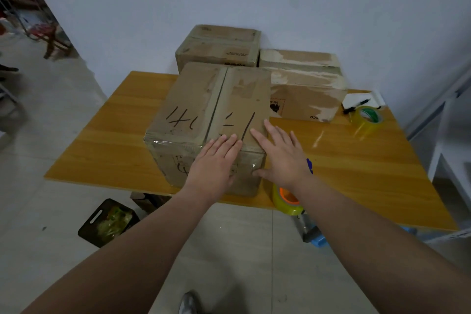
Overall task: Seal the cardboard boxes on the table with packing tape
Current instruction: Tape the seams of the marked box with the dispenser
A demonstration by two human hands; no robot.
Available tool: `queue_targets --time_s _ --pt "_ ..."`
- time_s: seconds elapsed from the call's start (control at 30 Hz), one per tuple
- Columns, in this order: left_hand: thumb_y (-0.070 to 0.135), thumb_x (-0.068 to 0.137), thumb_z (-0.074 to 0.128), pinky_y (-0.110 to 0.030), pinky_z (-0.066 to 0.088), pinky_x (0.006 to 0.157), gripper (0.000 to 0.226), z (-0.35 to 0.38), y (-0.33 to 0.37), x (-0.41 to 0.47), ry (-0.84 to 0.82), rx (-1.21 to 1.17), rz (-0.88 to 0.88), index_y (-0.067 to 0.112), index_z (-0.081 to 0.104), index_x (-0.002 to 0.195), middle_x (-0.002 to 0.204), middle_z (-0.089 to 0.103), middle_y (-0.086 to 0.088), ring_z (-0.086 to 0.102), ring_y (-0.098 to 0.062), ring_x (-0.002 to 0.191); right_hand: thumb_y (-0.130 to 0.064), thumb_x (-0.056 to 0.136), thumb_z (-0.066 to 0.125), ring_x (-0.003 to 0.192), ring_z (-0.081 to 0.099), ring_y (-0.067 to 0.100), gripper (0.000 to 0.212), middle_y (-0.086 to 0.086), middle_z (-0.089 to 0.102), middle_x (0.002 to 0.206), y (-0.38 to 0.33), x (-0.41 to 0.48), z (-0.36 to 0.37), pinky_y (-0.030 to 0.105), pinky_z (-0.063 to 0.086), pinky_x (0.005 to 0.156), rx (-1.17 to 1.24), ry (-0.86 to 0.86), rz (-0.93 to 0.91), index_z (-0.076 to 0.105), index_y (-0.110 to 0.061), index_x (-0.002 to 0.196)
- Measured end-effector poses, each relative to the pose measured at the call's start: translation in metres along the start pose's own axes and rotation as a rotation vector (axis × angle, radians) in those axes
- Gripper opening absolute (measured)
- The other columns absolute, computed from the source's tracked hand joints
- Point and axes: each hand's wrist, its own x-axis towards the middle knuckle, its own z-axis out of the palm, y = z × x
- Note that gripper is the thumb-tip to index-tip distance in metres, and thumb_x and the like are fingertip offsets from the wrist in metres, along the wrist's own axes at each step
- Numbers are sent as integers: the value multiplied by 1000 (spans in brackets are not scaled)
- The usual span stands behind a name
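Pressing flat on the near top edge of the front box (204,99), the left grip (216,158) lies open with straight fingers and holds nothing. The right grip (280,155) spreads open over the near right corner, thumb on the front face. The box sits at the counter's (356,160) near side. Glossy tape shows along its near edge, but the centre seam looks bare, so sealing seems partly done. Whether the back box (219,46) and the torn box (303,79) are sealed is unclear. The right forearm half hides one tape roll (285,201).
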Motion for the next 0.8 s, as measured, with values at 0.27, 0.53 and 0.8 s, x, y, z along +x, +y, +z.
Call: queue_targets --time_s 0.27,0.53,0.8 --pt "27 89 58 -27 -6 114 79 -3 -1 0 -14 -15 11 22 9 151 158 8 3 5 -13 145 -37 92 58 139 27 23 57 -4 20 158 -6 -14 -4 40 27 113 359 70 -17 37 -30 145" --pt "29 91 56 -28 -8 114 79 2 -6 -1 -16 -1 22 23 5 151 159 5 3 3 -14 145 -41 72 79 140 20 15 111 -4 0 160 2 -7 10 38 38 103 388 -37 247 2 -33 151" --pt "27 92 53 -29 -5 115 75 4 -10 -1 -12 -35 51 22 7 151 159 8 3 5 -14 145 -52 97 34 85 59 25 45 6 64 95 -15 -18 58 30 36 55 73 -88 330 58 -16 85"
